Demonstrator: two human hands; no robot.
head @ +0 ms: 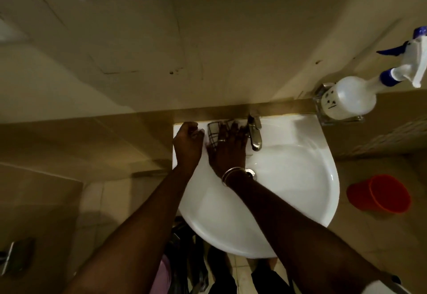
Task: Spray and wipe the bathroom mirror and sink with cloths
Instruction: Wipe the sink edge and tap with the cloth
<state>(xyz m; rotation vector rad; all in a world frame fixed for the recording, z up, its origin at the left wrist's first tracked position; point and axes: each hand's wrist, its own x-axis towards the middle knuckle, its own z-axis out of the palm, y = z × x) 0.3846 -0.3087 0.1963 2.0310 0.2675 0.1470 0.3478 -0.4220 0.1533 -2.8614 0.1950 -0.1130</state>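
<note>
Overhead, head view. Sink (288, 178): white basin, straight back edge against the tiled wall, rounded front rim; bowl to the right of both hands lies open. Left hand (187, 142): fingers curled closed at the sink's back left corner; a bit of white shows at the knuckles, whether cloth I cannot tell. Right hand (227, 148): fingers spread flat, tips over a wire soap rack (213, 132) on the back ledge; bangles at the wrist. Faucet (255, 135): just right of the right fingertips, crowding that side. Drain (250, 173): beside the right wrist. Spray bottle (353, 98): white, blue trigger, in a wall holder well right of the fingers; dark marks on it, unreadable. Red bucket (381, 195): on the floor, far right.
</note>
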